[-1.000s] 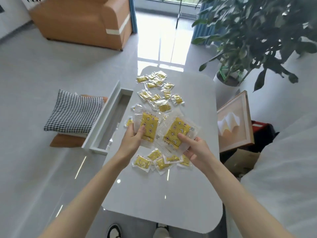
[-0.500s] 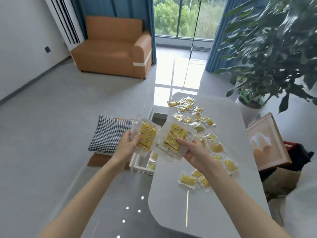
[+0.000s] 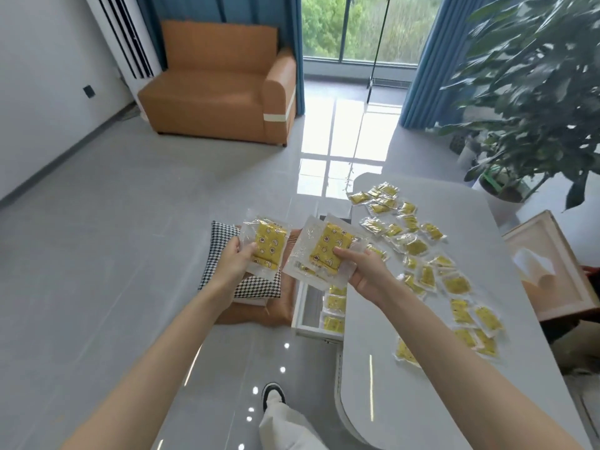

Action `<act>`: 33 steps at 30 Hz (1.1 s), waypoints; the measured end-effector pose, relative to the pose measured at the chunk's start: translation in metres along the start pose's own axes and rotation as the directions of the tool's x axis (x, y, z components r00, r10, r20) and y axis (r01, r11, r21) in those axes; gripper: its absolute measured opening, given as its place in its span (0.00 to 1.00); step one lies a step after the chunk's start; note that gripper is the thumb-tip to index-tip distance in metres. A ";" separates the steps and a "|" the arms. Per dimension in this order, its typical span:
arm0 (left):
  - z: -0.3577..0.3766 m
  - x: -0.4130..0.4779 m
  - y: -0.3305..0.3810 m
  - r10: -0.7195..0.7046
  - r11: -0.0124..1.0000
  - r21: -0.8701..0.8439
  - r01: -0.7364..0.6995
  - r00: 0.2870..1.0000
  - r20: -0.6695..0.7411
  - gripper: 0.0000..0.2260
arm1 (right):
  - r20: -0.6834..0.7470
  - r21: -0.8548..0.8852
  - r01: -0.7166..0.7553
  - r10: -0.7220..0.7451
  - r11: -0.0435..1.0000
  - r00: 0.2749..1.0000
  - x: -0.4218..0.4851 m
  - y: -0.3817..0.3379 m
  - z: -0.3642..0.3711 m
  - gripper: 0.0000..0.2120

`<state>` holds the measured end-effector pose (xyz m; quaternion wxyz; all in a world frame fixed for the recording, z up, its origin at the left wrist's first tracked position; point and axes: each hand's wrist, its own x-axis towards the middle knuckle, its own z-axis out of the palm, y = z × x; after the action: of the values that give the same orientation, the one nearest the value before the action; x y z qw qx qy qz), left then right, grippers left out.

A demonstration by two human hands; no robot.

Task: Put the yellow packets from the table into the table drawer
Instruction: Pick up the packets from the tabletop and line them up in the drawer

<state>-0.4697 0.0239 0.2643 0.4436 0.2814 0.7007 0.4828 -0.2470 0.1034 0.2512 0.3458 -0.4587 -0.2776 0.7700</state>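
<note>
Few yellow packets (image 3: 334,306) lie in the open drawer (image 3: 300,308) so far, three that I can see. Many more small packets (image 3: 422,254) are spread over the white table (image 3: 406,401), waiting to go in. The left hand (image 3: 235,264) grips one big packet (image 3: 268,246) and the right hand (image 3: 363,274) pinches a big bunch (image 3: 328,251), both up in the air by the drawer. I think most of the job is left

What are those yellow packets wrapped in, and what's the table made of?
The packets: clear plastic film, by its shiny wrinkles, around something yellow that looks like printed fabric or paper. The table: smooth, glossy whitish top with lights mirrored in it; perhaps stone or lacquered board.
</note>
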 end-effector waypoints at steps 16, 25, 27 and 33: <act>-0.045 0.240 0.065 -0.087 0.984 0.167 0.054 0.976 0.197 0.03 | -0.230 0.153 -0.036 0.071 0.988 0.971 0.205 -0.011 0.095 0.18; 0.011 0.335 0.067 -0.214 0.942 0.330 0.067 0.875 0.434 0.24 | -0.485 0.327 0.028 0.142 0.945 0.863 0.244 0.005 0.073 0.09; 0.024 0.353 0.065 -0.229 0.928 0.373 0.027 0.829 0.510 0.17 | -0.525 0.398 0.073 0.161 0.915 0.836 0.250 0.016 0.067 0.09; 0.062 0.398 0.042 -0.307 0.865 0.497 -0.061 0.719 0.623 0.10 | -0.626 0.586 0.160 0.319 0.794 0.711 0.261 0.064 0.047 0.13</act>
<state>-0.5940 0.3940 0.1556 0.6170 0.4916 0.6024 0.1216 -0.3961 0.2650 0.0890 0.5155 -0.5918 0.1546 0.6001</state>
